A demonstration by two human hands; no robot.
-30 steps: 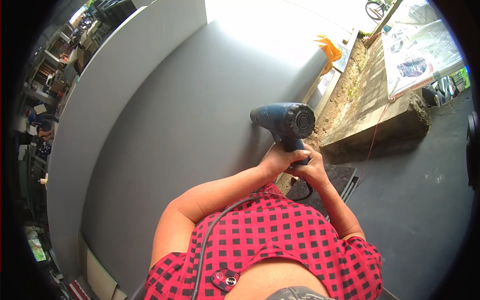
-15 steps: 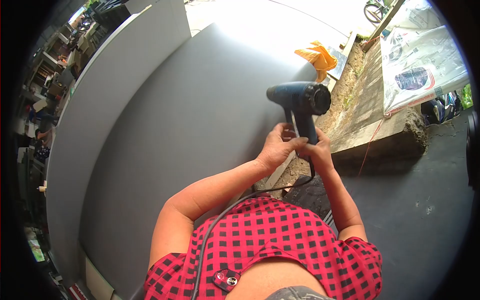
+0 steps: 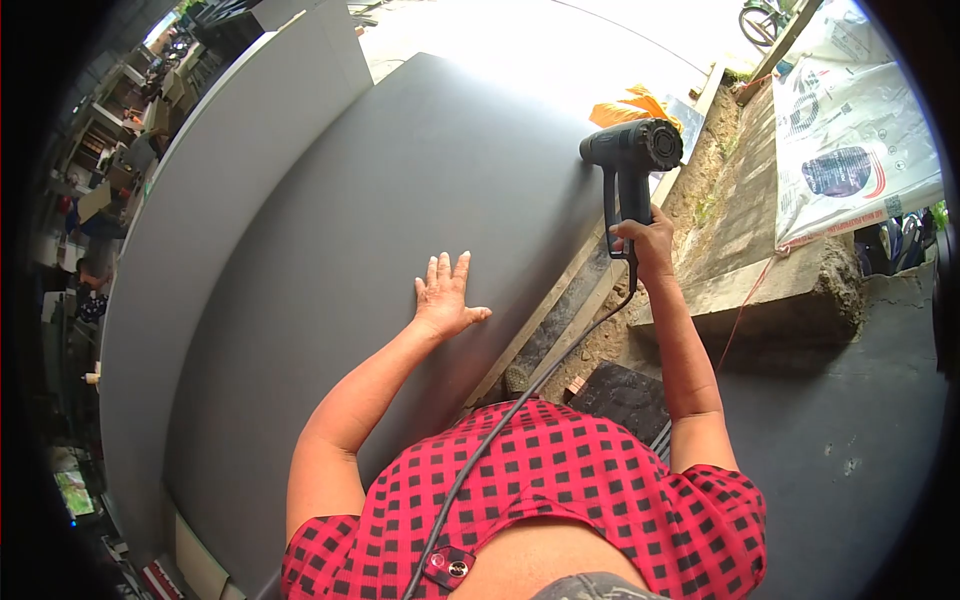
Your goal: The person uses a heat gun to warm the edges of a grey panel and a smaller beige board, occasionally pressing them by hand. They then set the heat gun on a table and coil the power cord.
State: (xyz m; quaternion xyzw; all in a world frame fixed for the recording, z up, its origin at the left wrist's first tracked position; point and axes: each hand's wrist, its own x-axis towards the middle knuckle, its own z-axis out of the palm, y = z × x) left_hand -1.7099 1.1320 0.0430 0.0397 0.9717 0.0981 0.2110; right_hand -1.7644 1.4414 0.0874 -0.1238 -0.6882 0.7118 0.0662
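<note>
My right hand (image 3: 648,243) grips the handle of a dark heat gun (image 3: 630,165) near the right edge of a large grey panel (image 3: 330,240). The gun's nozzle points left across the panel, and its black cord (image 3: 530,390) runs down over my red checked shirt. My left hand (image 3: 444,298) is spread on or just over the panel's surface, fingers apart, holding nothing.
An upright pale panel (image 3: 215,160) curves along the left. An orange cloth (image 3: 635,108) lies beyond the heat gun. To the right are a concrete ledge (image 3: 770,285) and a printed white plastic sack (image 3: 850,160). A bicycle (image 3: 760,22) stands at the far right.
My left hand has let go of the heat gun's handle area and moved left to the panel, fingers spread. My right hand has carried the heat gun slightly up and to the right.
</note>
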